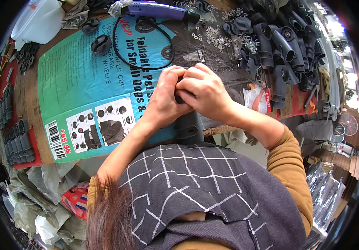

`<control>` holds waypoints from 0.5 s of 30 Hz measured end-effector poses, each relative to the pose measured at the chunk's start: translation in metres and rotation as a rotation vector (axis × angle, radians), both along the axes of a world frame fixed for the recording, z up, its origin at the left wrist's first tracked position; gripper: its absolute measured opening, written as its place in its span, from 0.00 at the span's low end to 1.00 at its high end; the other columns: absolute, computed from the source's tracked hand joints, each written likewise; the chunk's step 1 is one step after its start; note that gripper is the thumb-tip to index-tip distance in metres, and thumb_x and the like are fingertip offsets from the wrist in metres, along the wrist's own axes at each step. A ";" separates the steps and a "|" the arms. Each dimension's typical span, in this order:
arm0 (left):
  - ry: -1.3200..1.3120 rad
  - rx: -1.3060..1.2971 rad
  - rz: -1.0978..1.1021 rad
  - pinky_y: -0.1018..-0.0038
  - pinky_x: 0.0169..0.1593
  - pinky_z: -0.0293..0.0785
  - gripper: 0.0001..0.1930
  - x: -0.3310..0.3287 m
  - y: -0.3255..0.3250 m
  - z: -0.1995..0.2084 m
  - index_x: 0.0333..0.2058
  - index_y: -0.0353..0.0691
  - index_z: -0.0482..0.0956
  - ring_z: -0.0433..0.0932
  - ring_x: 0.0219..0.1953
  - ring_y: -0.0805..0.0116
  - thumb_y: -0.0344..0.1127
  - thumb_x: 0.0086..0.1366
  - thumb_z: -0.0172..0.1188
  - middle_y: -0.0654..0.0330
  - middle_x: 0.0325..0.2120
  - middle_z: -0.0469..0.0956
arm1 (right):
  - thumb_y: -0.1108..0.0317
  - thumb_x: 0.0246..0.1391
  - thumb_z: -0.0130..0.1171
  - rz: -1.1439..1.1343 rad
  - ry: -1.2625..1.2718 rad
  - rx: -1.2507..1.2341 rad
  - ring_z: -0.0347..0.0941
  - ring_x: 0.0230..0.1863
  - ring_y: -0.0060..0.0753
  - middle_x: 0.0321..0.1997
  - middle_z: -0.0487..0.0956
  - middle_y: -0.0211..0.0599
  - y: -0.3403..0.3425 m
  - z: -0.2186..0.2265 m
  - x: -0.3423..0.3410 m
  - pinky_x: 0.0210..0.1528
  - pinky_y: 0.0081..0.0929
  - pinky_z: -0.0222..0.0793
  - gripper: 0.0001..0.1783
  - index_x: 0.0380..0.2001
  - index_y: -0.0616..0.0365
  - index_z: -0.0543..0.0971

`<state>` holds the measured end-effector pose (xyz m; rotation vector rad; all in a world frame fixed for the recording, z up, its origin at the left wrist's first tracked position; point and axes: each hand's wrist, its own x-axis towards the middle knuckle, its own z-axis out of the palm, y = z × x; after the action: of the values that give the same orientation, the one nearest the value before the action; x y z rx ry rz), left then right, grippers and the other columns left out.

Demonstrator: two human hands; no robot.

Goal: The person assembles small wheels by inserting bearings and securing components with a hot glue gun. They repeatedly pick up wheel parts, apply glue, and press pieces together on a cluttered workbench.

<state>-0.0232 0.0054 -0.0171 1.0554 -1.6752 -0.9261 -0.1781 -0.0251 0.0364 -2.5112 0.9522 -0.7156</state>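
Close to the bench's front edge, my left hand (166,99) is wrapped round a dark grey plastic fitting (189,126). Its rounded lower end, with a small hole, sticks out below my hands toward my apron. My right hand (206,88) presses against the left from the other side, fingers curled over the top of the same fitting. Both hands hide most of its upper part. Under them lies a flattened blue-green printed carton (58,93). A purple electric screwdriver (158,10) with a black cord (172,39) rests beyond my hands.
Two round black knobs (100,44) sit on the carton. Small metal rings (219,38) are scattered at the back, beside a heap of grey plastic fittings (281,46) on the right. A white tub (42,21) stands far left; more fittings (19,141) line up at the left edge.
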 end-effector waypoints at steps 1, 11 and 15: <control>-0.046 -0.038 0.016 0.62 0.57 0.69 0.33 -0.001 -0.001 0.000 0.50 0.37 0.68 0.68 0.55 0.49 0.33 0.45 0.73 0.49 0.49 0.70 | 0.70 0.42 0.65 -0.007 -0.028 0.037 0.71 0.37 0.40 0.32 0.77 0.35 -0.002 0.003 -0.003 0.43 0.35 0.68 0.05 0.24 0.58 0.80; 0.006 -0.077 0.132 0.58 0.59 0.64 0.12 -0.012 0.008 -0.008 0.35 0.43 0.79 0.63 0.58 0.47 0.34 0.53 0.70 0.51 0.57 0.62 | 0.71 0.54 0.65 -0.370 -0.418 0.985 0.67 0.30 0.12 0.27 0.76 0.23 0.019 0.005 -0.025 0.33 0.15 0.64 0.06 0.32 0.62 0.79; 0.045 -0.064 0.123 0.59 0.57 0.63 0.08 -0.012 0.009 -0.010 0.30 0.42 0.79 0.64 0.57 0.49 0.33 0.53 0.69 0.52 0.55 0.65 | 0.69 0.50 0.69 -0.385 -0.160 0.807 0.65 0.27 0.11 0.26 0.74 0.23 -0.004 0.014 -0.021 0.30 0.15 0.62 0.10 0.27 0.59 0.76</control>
<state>-0.0356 0.0146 -0.0275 1.0745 -1.5744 -0.8054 -0.1988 -0.0288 0.0500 -1.5717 1.3445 -0.4827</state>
